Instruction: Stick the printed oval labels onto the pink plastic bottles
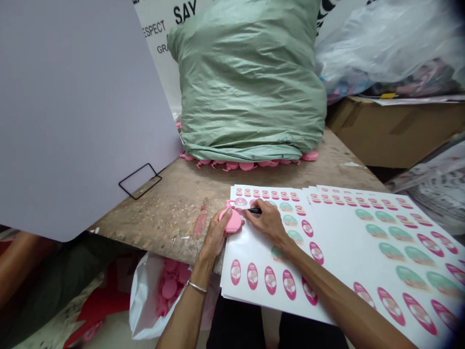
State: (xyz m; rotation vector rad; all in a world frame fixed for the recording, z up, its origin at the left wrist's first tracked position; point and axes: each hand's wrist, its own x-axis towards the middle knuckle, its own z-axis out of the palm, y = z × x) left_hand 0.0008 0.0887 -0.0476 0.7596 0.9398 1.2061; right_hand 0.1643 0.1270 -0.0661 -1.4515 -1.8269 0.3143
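My left hand is closed around a pink, rounded plastic piece with a small loop at its top, held over the left edge of the sticker sheets. My right hand is closed on a slim black tool; its exact kind is hard to make out. The right fingertips are just right of the pink piece, over the sheet. Beneath my hands lies a stack of white sticker sheets printed with pink ovals, green domes and small labels. Bare backing shows where some stickers are gone.
A large green sack sits on the worn wooden table, with several pink pieces along its base. A pale panel stands left. Below is a white bag of pink pieces. A cardboard box stands right. Another person's arm shows left.
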